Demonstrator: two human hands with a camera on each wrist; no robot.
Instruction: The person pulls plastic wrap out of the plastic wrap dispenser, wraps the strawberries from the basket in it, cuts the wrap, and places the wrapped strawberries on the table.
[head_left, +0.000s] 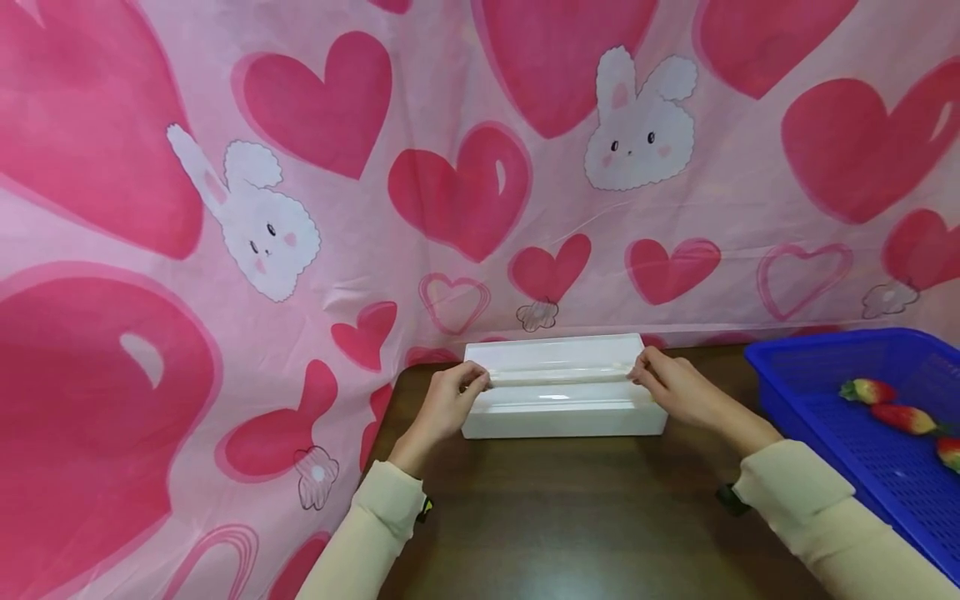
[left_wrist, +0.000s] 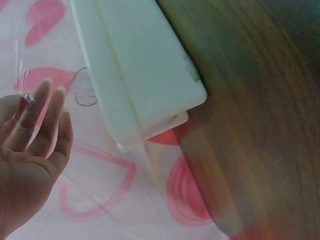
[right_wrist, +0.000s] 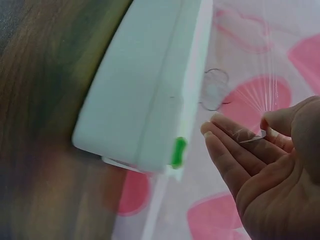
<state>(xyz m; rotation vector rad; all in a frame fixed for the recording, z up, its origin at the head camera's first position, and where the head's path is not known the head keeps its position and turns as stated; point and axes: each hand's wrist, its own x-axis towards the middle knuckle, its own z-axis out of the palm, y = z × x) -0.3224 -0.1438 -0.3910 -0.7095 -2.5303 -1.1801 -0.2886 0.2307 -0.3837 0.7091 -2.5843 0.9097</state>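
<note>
A long white box (head_left: 564, 423), like a cling film dispenser, lies crosswise near the table's back edge. Clear plastic film (head_left: 558, 377) stretches over its top between the two hands. At the box's left end, my left hand (head_left: 450, 396) pinches one corner of the film between thumb and index finger. My right hand (head_left: 678, 387) pinches the other corner at the right end. Gathered film (right_wrist: 270, 65) fans out from the right thumb in the right wrist view, the other fingers extended. A green tab (right_wrist: 178, 152) shows on the box's side there.
To the right stands a blue plastic basket (head_left: 780, 400) with several strawberry-like fruits (head_left: 903, 418) inside. A pink heart-and-rabbit cloth (head_left: 450, 100) hangs behind and along the left of the brown wooden table (head_left: 577, 517).
</note>
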